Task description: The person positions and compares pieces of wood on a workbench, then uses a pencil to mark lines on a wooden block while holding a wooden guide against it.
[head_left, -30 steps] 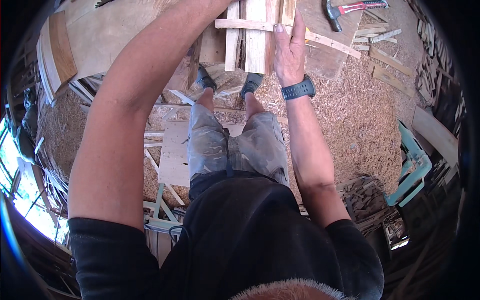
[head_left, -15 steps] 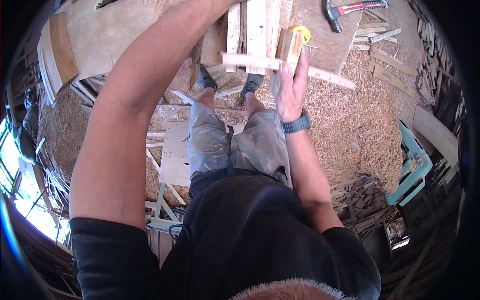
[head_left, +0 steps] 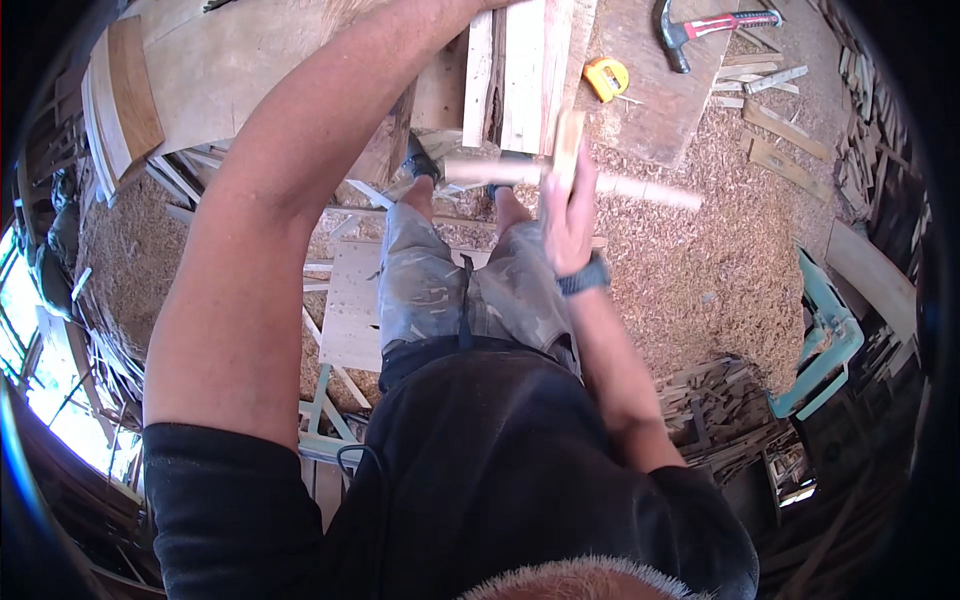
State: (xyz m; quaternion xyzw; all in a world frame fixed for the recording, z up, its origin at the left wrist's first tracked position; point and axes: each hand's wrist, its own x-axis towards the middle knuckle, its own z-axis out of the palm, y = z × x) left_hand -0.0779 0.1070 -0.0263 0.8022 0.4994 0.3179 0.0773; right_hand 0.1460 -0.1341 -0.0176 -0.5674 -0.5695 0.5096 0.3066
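Observation:
My right hand (head_left: 570,225), with a dark watch at its wrist, is closed round a wooden block (head_left: 568,135). A thin pale wood strip (head_left: 650,190) runs crosswise under the block, sticking out on both sides and blurred by motion. Whether strip and block are joined, I cannot tell. My left arm (head_left: 290,130) reaches up over pale boards (head_left: 522,75) on the workbench. Only a sliver of my left hand (head_left: 494,4) shows at the top edge, its fingers hidden. To the right of the boards lies a yellow tape measure (head_left: 606,78).
A red-handled hammer (head_left: 715,25) rests on the bench top (head_left: 640,120) at the far right. Sawdust and shavings (head_left: 690,290) cover the floor, with wood offcuts (head_left: 785,130) strewn about. A pale green metal frame (head_left: 830,340) stands at right. Curved boards (head_left: 125,100) stand at far left.
My right hand has drawn the block and strip a little nearer to me and leftward, away from the tape measure, which now shows whole. My left arm has shifted slightly right.

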